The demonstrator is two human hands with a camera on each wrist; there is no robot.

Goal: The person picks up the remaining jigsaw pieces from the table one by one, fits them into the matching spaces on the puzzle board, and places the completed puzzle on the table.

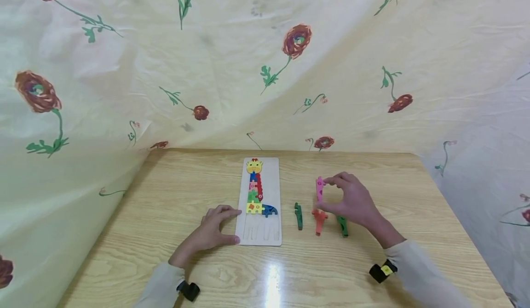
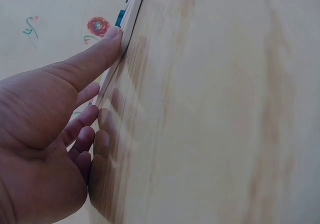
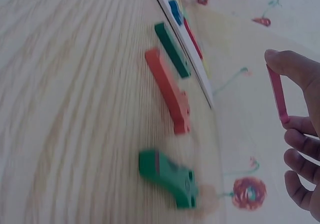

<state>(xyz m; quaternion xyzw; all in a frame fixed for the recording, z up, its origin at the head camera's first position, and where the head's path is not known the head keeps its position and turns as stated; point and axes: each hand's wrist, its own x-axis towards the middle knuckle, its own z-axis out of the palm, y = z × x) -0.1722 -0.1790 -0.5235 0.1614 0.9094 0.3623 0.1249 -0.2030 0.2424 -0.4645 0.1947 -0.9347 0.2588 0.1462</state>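
Note:
My right hand (image 1: 352, 200) pinches a pink puzzle piece (image 1: 319, 188) end to end between thumb and index finger, above the table; the right wrist view shows the pink piece (image 3: 277, 92) edge-on, its other fingers loosely bent. On the left, my left hand (image 1: 212, 230) rests its thumb and fingertips against the left edge of a white puzzle board (image 1: 271, 174). The board carries a giraffe picture: a yellow head (image 1: 254, 166), a neck of coloured pieces, a yellow body piece and a blue piece (image 1: 269, 210). Below these are bare recesses.
Loose on the table right of the board lie a dark green piece (image 1: 298, 216), an orange piece (image 1: 319, 224) and another green piece (image 1: 342, 227), partly behind my right hand. The wooden table (image 1: 186, 174) meets a flowered cloth (image 1: 232, 69) at the back and sides.

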